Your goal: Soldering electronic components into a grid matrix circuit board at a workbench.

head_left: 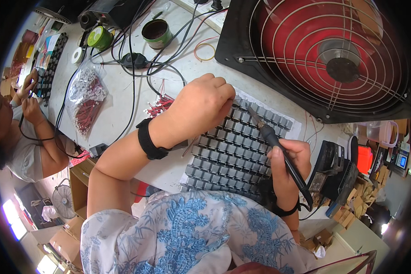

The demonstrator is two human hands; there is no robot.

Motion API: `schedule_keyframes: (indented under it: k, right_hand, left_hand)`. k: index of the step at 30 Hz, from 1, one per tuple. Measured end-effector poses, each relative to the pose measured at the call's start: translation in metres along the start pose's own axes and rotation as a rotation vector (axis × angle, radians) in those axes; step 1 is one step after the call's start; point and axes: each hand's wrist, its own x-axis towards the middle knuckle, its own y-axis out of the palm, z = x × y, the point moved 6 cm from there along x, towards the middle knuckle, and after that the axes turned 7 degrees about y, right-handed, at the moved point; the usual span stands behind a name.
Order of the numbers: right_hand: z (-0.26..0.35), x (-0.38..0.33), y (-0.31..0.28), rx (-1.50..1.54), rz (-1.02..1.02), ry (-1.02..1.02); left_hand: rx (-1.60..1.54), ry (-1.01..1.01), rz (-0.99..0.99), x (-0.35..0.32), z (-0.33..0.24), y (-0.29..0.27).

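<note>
Grey square blocks (233, 150), rows, dark gaps between. Right hand (282, 176) gripping soldering iron (270, 136), dark handle, metal tip at far rows. Left hand (201, 100) curled nearby, hold unclear.

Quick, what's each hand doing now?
Left hand: curled; whether it holds anything can't be told.
Right hand: closed around the soldering iron.

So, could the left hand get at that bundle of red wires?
Probably yes: the bundle of red wires lies just beside the left hand, its outer end uncovered. The hand would likely need to draw back from the grey blocks first.
</note>
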Motion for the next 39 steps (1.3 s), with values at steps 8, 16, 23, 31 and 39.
schedule_keyframes:
  k: [8,16,23,31,39]
  right_hand:
    - [0.003,-0.001,0.006,-0.012,0.054,-0.011]
    - [0.002,0.0,0.008,-0.038,0.059,-0.019]
    - [0.009,0.005,-0.001,0.018,-0.025,-0.037]
    - [0.021,0.007,0.01,-0.119,0.015,-0.117]
    - [0.011,0.002,0.009,-0.104,0.007,-0.071]
  left_hand:
    - [0.016,0.045,0.059,0.0,-0.002,0.006]
    - [0.025,0.036,0.065,0.0,-0.003,0.01]
    - [0.006,-0.047,-0.054,-0.005,0.005,-0.009]
    - [-0.01,-0.031,0.005,-0.01,0.003,-0.008]
    - [0.057,-0.011,-0.006,-0.01,0.004,-0.01]
